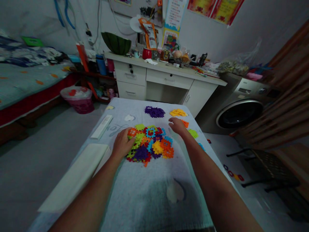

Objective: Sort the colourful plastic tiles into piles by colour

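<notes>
A heap of mixed interlocking plastic building pieces [156, 147] in red, orange, green, blue, yellow and purple lies mid-table. At its left edge rests my left hand [122, 143], thumb and fingers apart, touching green and orange pieces. My right hand [178, 125] is over the cloth right of the heap, fingers bent with a small gap and no piece visible in them. Just behind it are orange pieces [185, 123], partly hidden by the hand. Green pieces [193, 133] and blue pieces [201, 146] lie along the right edge, partly behind my forearm.
Farther back are a purple pile [154, 112] and a yellow pile [178, 112]. A white box [102, 126] and a long pale board [74, 177] lie along the left side. Beyond stand a cluttered desk [135, 75] and a washing machine [231, 103]. A stool [267, 167] is at right.
</notes>
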Demonstrator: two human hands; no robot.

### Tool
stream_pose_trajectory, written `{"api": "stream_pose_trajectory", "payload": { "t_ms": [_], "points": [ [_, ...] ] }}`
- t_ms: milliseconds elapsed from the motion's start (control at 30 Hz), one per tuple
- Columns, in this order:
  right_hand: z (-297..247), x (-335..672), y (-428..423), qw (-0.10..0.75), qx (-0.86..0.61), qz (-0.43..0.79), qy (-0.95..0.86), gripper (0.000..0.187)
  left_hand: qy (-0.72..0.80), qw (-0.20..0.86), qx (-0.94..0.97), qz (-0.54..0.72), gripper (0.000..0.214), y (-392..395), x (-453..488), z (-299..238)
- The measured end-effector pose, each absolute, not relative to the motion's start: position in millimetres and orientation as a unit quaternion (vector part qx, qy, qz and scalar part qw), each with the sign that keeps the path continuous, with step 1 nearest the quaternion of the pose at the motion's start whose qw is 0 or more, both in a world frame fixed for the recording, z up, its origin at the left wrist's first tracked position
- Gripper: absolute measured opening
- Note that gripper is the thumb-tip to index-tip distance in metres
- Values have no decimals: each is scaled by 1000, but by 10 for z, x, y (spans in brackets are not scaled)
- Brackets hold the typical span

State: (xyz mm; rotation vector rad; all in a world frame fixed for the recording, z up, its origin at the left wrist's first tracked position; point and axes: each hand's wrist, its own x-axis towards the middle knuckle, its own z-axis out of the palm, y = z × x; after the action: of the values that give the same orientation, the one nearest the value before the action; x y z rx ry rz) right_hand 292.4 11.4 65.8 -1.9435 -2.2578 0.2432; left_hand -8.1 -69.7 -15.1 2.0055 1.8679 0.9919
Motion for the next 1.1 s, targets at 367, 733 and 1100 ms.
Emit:
{"api": "stream_pose_trajectory", "payload": {
  "t_ms": [367,733,1100],
  "points": [
    [589,2148,-140,143,-522,173,-823,22,631,117,686,343,51,-687,-86,-166],
    [852,3441,-298,266,-614,215,-711,18,631,117,685,345,51,-688,-87,-152],
    [770,4276,-909,187,-661,296,-664,10,637,114,683,338,51,-657,-108,-188]
  ]
}}
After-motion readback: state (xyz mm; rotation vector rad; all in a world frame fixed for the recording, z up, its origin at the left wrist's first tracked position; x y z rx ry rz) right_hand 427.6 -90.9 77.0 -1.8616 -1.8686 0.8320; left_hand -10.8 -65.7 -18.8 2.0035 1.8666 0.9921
